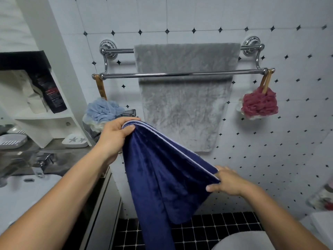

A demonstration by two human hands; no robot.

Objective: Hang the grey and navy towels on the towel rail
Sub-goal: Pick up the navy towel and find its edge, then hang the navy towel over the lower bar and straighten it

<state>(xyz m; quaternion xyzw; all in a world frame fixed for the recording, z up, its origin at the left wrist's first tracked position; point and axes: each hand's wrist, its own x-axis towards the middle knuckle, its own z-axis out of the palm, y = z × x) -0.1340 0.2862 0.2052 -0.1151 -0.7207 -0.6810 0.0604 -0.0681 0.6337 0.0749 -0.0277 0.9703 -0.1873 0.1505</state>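
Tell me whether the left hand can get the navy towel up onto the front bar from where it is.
Probably yes. The front bar is bare, with open space between it and the left hand gripping the navy towel. The grey towel hangs from the back bar, behind it.

A chrome double-bar towel rail (180, 75) is fixed to the white tiled wall. A fluffy grey towel (185, 98) hangs over the rail's rear bar, behind its front bar. A blue mesh sponge (103, 110) hangs from the rail's left end, a red mesh sponge (259, 103) from its right end.
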